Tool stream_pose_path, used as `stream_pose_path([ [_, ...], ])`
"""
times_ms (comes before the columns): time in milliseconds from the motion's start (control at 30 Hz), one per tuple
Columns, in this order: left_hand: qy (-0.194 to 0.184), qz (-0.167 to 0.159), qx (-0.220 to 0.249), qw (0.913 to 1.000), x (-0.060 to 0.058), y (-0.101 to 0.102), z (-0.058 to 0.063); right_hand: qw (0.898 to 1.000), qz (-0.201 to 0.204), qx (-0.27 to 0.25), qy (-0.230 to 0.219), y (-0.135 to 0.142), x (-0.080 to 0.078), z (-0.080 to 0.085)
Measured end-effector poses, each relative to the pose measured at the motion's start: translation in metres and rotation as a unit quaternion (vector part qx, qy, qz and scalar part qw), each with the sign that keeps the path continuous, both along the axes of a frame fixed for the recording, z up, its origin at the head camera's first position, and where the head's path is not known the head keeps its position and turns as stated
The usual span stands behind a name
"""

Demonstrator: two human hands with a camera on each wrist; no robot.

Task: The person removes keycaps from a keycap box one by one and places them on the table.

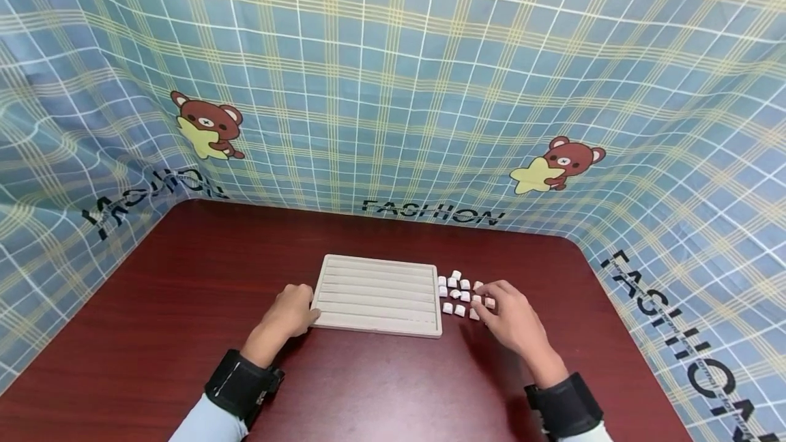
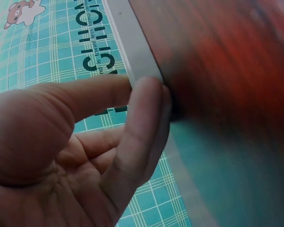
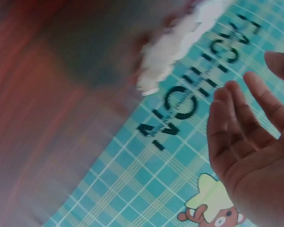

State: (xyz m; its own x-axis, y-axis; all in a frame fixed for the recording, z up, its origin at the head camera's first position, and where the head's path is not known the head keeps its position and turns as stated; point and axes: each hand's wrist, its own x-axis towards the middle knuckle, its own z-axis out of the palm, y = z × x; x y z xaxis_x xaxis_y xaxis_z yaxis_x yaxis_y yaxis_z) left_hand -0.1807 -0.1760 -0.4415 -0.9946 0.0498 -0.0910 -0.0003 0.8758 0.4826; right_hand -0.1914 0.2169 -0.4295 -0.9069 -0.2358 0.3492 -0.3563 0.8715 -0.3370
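Observation:
A cream rectangular tray (image 1: 377, 295) with several long ridges lies on the dark red table. My left hand (image 1: 293, 310) pinches its left rim; the left wrist view shows the thumb on one side of the tray's edge (image 2: 141, 61) and the fingers on the other. Beside the tray's right end, small white keycap-like pieces (image 1: 459, 310) are spread in a loose cluster. Over the right side of that cluster is my right hand (image 1: 512, 316), its fingers loosely bent. In the right wrist view this hand (image 3: 255, 137) shows nothing between thumb and fingers, and the pieces (image 3: 165, 56) appear as a blurred pale row.
The reddish-brown tabletop (image 1: 368, 387) reaches in front of and around the tray. A blue checked cloth (image 1: 393, 121) with bears and lettering rises behind the table and along both sides. Black bands (image 1: 239, 384) are strapped around both wrists.

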Motion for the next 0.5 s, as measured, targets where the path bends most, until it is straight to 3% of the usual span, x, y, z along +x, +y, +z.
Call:
stream_pose_path([
  [167, 0.009, 0.003, -0.021, 0.9997, 0.002, -0.008, 0.007, 0.998, -0.023, -0.049, -0.02, -0.018, 0.001, -0.001],
  [400, 0.119, 0.019, -0.05, 0.9915, 0.01, -0.012, 0.017, 0.993, -0.053, -0.051, -0.09, -0.034, 0.003, -0.005],
  [500, 0.141, 0.009, -0.063, 0.9881, 0.012, -0.01, 0.017, 0.993, -0.057, -0.035, -0.095, -0.038, 0.003, -0.008],
])
